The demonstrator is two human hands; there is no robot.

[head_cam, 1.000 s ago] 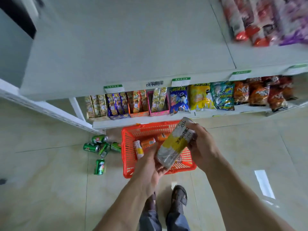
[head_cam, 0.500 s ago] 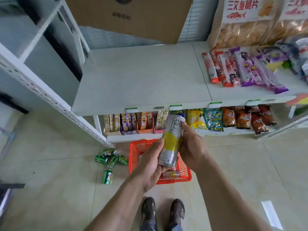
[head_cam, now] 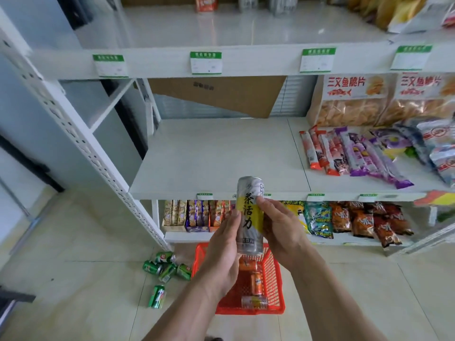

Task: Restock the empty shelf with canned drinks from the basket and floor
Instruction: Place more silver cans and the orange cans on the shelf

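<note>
The fingers (head_cam: 230, 223) of the left hand (head_cam: 221, 252) are wrapping around the left side of a tall silver and yellow can (head_cam: 249, 215), and the fingers (head_cam: 264, 205) of the right hand (head_cam: 280, 230) are pressing against its right side, so both hands are gripping it between them. The can is standing upright in the air, with its top level with the front edge of the empty shelf (head_cam: 216, 156) and not touching it. It is hanging above the red basket (head_cam: 275, 274), which is sitting on the floor (head_cam: 73, 242) just in front of the shelving.

Inside the basket, orange cans (head_cam: 257, 283) are lying on their sides, and one pale can (head_cam: 254, 302) is lying across the near end. To the left of the basket, green cans (head_cam: 167, 267) are lying in a loose cluster on the floor, with one more green can (head_cam: 157, 296) lying apart, nearer the person.

On the same level as the empty shelf, to its right, long snack sticks (head_cam: 344, 153) in red and purple wrappers are lying in a row. On the bottom shelf, small boxes (head_cam: 194, 215) are standing at the left and snack bags (head_cam: 357, 220) are leaning at the right.
</note>
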